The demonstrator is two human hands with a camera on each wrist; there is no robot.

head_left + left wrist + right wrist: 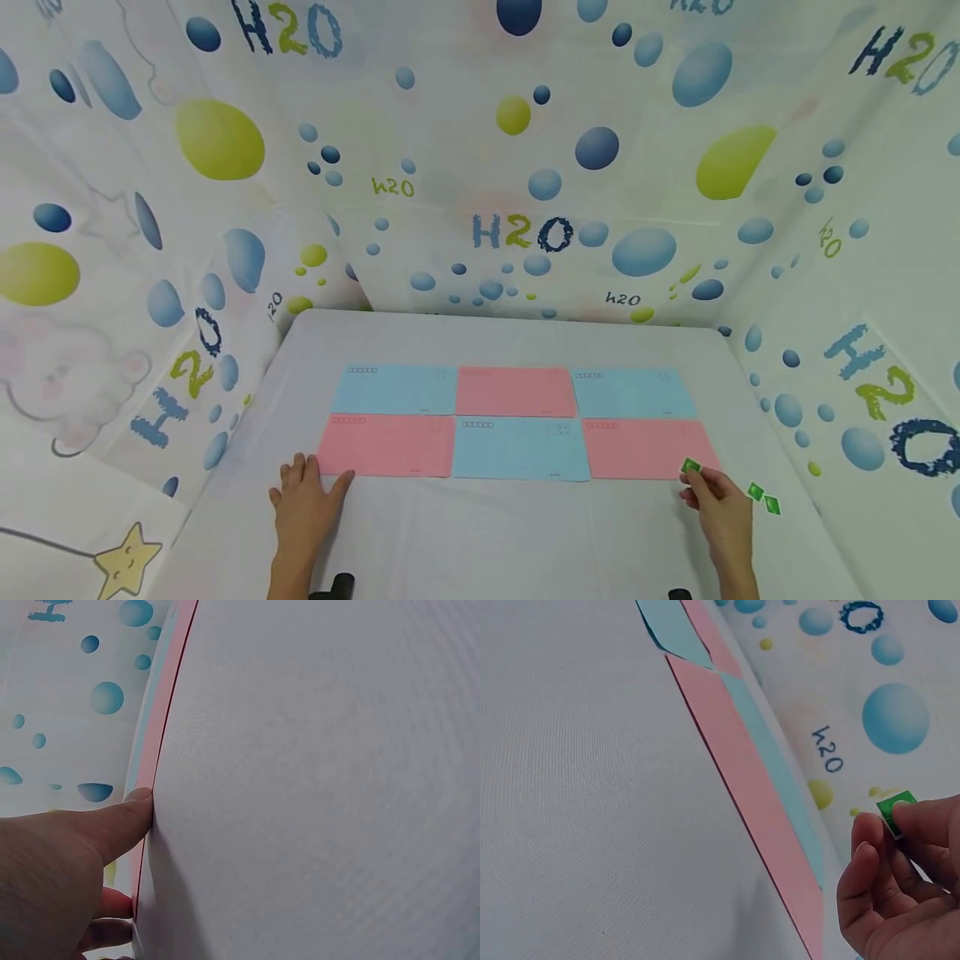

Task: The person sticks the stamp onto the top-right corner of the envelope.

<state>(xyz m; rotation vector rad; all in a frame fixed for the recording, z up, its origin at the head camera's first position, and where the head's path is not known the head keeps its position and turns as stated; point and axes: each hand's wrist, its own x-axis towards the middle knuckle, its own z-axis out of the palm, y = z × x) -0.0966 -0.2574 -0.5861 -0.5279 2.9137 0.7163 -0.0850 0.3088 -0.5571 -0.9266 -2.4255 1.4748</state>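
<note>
My left hand (pixel 306 508) rests with spread fingers at the lower left corner of the near-left pink envelope (pixel 386 446). In the left wrist view, the thumb (pixel 127 825) touches that envelope's near edge. Between thumb and fingers, my right hand (pixel 722 508) pinches a small green stamp (pixel 691 466), held up near the corner of the near-right pink envelope (pixel 648 448). The right wrist view shows the same stamp (pixel 897 813) with a white edge. Just right of this hand, two more green stamps, one (pixel 756 492) beside the other (pixel 772 505), lie on the table.
Pink and blue envelopes alternate in two rows of three on the white table (pixel 517 533). A blue envelope (pixel 521 450) sits at the middle of the near row. Cloth printed with bubbles (pixel 643 252) hangs behind and at both sides.
</note>
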